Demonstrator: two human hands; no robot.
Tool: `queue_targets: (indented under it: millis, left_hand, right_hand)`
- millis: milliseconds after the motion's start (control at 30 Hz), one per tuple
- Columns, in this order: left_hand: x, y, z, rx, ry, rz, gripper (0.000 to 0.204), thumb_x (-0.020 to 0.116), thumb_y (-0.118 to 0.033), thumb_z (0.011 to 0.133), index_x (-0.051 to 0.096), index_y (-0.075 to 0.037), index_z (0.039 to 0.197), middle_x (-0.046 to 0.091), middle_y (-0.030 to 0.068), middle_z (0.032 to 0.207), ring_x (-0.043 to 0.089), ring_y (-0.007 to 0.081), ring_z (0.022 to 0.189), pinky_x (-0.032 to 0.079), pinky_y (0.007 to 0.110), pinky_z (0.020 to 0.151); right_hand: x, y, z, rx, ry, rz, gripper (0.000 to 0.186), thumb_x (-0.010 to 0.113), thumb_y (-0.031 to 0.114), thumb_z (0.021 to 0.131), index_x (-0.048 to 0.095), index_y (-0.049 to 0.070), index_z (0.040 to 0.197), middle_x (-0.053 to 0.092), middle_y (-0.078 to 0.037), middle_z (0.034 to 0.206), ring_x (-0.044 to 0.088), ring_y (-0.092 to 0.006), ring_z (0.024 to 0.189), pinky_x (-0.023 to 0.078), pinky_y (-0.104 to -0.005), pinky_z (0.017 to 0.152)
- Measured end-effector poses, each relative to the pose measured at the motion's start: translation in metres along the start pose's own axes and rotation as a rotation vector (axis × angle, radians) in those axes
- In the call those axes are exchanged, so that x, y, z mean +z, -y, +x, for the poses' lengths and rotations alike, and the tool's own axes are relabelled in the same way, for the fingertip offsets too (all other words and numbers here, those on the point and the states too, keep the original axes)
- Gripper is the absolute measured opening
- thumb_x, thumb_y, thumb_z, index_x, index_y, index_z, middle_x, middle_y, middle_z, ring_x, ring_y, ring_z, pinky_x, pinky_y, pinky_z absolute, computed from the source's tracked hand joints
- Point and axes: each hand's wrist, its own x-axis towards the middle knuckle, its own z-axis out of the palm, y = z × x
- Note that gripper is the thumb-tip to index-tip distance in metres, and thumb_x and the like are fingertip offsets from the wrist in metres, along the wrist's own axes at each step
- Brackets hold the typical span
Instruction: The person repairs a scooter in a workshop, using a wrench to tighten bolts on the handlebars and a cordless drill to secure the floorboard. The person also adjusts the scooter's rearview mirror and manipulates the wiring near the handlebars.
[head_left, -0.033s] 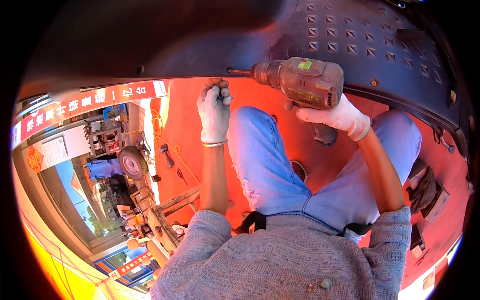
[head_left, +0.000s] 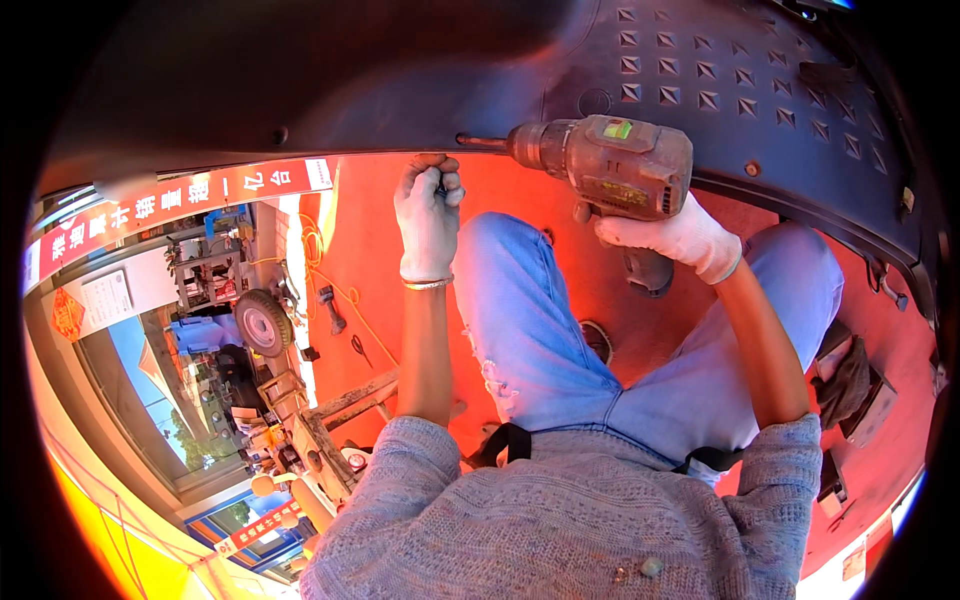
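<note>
A cordless drill point(head_left: 625, 165) with a dusty, worn body is gripped in my right hand point(head_left: 690, 240), which wears a white glove. Its long bit point(head_left: 482, 142) points left, and the tip meets a hole near the lower edge of a dark plastic panel point(head_left: 370, 115). Just below that tip is my left hand point(head_left: 428, 220), in a white glove with bare fingertips. Those fingers are pinched together around a small dark thing too hidden to name. My right fingers are mostly hidden behind the drill.
Raised studs cover the panel's right part, where a screw point(head_left: 752, 169) sits near the edge. My knees are beneath the panel. On the red floor at left lie another power tool point(head_left: 332, 310), a yellow cord point(head_left: 318, 250) and a wheel point(head_left: 264, 323). A wooden stool point(head_left: 350, 405) stands by my left elbow.
</note>
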Motion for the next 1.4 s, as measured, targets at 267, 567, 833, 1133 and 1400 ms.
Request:
queue_targets:
  millis: [267, 567, 833, 1133, 1400]
  left_hand:
    - [-0.008, -0.005, 0.015, -0.018, 0.053, 0.121, 0.017, 0.040, 0.002, 0.084, 0.054, 0.002, 0.094, 0.054, 0.0097, 0.084, 0.044, 0.0103, 0.064, 0.037, 0.022, 0.055]
    - [-0.005, -0.013, 0.014, -0.080, 0.028, 0.103, 0.015, 0.039, 0.002, 0.083, 0.052, 0.002, 0.091, 0.055, 0.0107, 0.084, 0.044, 0.0094, 0.063, 0.037, 0.021, 0.053]
    - [-0.009, -0.015, 0.001, -0.121, 0.073, -0.052, 0.018, 0.041, -0.004, 0.087, 0.052, 0.004, 0.099, 0.054, 0.0096, 0.086, 0.044, 0.0096, 0.066, 0.037, 0.021, 0.056]
    - [0.013, -0.006, -0.033, -0.258, 0.257, -0.225, 0.057, 0.043, -0.049, 0.095, 0.052, 0.004, 0.114, 0.046, 0.0022, 0.081, 0.037, 0.0061, 0.064, 0.031, 0.018, 0.053]
    - [0.051, 0.020, -0.044, -0.162, 0.239, -0.396, 0.039, 0.040, -0.041, 0.099, 0.048, -0.004, 0.088, 0.041, -0.0005, 0.065, 0.032, 0.0063, 0.052, 0.026, 0.020, 0.046]
  right_hand:
    - [0.009, 0.008, 0.000, 0.089, -0.077, 0.089, 0.033, 0.065, 0.009, 0.076, 0.056, 0.005, 0.108, 0.057, -0.003, 0.084, 0.053, -0.0133, 0.072, 0.046, -0.0289, 0.068]
    - [0.016, 0.014, -0.003, 0.120, -0.069, 0.057, 0.041, 0.066, 0.019, 0.073, 0.055, 0.003, 0.109, 0.057, -0.004, 0.084, 0.056, -0.0145, 0.070, 0.046, -0.0292, 0.067]
    - [0.020, 0.019, -0.004, 0.093, -0.050, 0.160, 0.037, 0.064, 0.013, 0.074, 0.055, 0.003, 0.108, 0.058, -0.005, 0.084, 0.057, -0.0146, 0.069, 0.047, -0.0296, 0.066]
    - [0.018, 0.018, -0.022, 0.089, -0.112, 0.169, 0.049, 0.065, 0.015, 0.071, 0.054, 0.001, 0.117, 0.062, -0.011, 0.098, 0.058, -0.0172, 0.071, 0.047, -0.0303, 0.067]
    - [0.034, 0.027, -0.068, 0.194, -0.166, 0.183, 0.058, 0.071, 0.017, 0.068, 0.049, 0.000, 0.119, 0.060, -0.013, 0.097, 0.058, -0.0193, 0.068, 0.049, -0.0305, 0.064]
